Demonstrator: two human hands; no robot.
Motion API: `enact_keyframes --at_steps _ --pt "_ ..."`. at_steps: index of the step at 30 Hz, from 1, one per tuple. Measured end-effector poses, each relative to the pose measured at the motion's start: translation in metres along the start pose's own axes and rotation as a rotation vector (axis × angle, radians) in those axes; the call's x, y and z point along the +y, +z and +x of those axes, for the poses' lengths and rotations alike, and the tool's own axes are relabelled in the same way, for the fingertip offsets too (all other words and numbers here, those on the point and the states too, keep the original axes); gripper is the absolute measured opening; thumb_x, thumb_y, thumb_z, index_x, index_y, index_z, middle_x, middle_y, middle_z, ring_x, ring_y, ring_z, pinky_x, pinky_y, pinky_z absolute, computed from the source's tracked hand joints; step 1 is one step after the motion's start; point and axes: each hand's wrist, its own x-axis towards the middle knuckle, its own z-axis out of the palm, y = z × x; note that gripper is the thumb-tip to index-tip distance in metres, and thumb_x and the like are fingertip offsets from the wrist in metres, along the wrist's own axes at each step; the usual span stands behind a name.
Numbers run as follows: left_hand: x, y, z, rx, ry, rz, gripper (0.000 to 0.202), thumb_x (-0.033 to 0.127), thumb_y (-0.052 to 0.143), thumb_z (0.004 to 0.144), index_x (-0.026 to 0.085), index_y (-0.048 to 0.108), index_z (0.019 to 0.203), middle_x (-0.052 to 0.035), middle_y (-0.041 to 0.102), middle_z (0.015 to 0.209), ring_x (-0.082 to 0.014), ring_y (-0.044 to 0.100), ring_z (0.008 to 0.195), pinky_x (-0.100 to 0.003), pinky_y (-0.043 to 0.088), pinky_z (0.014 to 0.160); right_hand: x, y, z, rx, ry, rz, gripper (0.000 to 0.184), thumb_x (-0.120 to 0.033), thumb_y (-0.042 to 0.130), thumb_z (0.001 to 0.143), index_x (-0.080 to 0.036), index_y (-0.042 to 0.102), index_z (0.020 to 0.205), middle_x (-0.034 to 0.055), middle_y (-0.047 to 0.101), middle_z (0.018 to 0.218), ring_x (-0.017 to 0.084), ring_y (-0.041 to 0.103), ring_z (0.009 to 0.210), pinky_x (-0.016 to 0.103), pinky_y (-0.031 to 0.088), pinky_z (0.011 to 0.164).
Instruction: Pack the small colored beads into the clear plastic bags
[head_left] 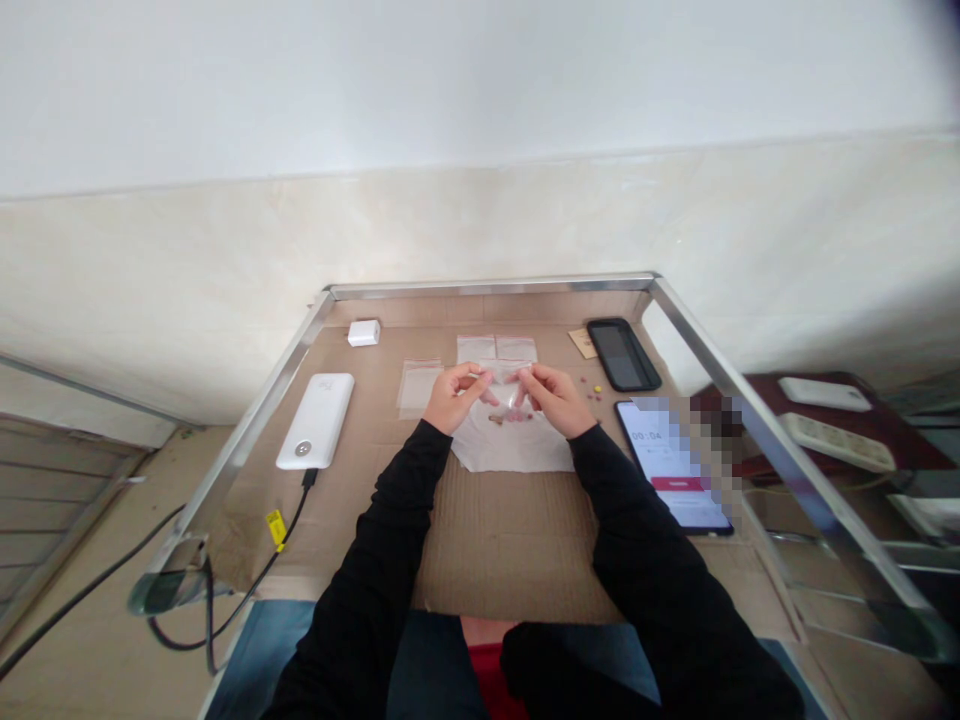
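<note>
Both my hands hold up a small clear plastic bag (512,397) by its upper edge, pinching it between thumbs and fingers. My left hand (454,397) grips one side and my right hand (551,398) the other. Below them lies a white sheet (510,450) with a few small brownish bits (504,419) on it. Several small coloured beads (593,392) lie on the cardboard just beyond my right hand. Further clear bags (418,388) lie flat beyond my left hand, and others (496,348) lie at the far side of the sheet.
A cardboard sheet (510,540) covers a metal-framed table (487,287). On it are a white power bank (315,420) with a black cable, a white charger (364,333), a black phone (622,353) and a lit phone (667,470) showing a timer. A white wall stands behind.
</note>
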Motion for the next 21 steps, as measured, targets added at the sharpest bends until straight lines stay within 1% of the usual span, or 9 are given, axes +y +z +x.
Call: enact_keyframes --at_steps 5,9,15,21 --pt "0.0021 0.0001 0.0003 0.003 0.022 -0.010 0.023 0.037 0.055 0.074 0.014 0.054 0.075 -0.0004 0.063 0.056 -0.0119 0.060 0.053 -0.023 0.043 0.060 0.0006 -0.0006 0.0000 0.016 -0.031 -0.037 0.039 -0.045 0.038 0.082 -0.013 0.060 0.083 0.0001 0.055 0.056 0.006 0.037 0.041 0.019 0.029 0.040" --pt "0.0031 -0.0004 0.0007 -0.010 0.035 -0.029 0.023 0.037 0.057 0.072 0.014 0.054 0.071 -0.0011 0.063 0.059 -0.0124 0.061 0.057 -0.023 0.044 0.060 0.0007 -0.0005 -0.0007 0.019 -0.033 -0.063 0.039 -0.045 0.038 0.082 -0.013 0.060 0.082 0.0005 0.056 0.056 0.006 0.037 0.041 0.019 0.029 0.040" --pt "0.0017 -0.0018 0.0006 -0.047 0.072 0.004 0.027 0.038 0.049 0.078 0.013 0.056 0.074 -0.0017 0.063 0.058 -0.0121 0.060 0.056 -0.023 0.042 0.060 -0.0021 0.0018 -0.0019 -0.040 -0.022 -0.067 0.039 -0.046 0.038 0.082 -0.013 0.059 0.083 0.0008 0.056 0.057 0.007 0.039 0.042 0.019 0.031 0.042" --pt "0.0023 -0.0001 0.0000 -0.088 0.074 -0.011 0.026 0.036 0.047 0.080 0.013 0.056 0.072 -0.0018 0.063 0.057 -0.0119 0.059 0.055 -0.024 0.042 0.062 -0.0013 0.0022 -0.0017 -0.058 0.001 -0.035 0.043 -0.046 0.034 0.083 -0.013 0.060 0.077 0.0011 0.055 0.056 0.007 0.041 0.043 0.019 0.032 0.042"
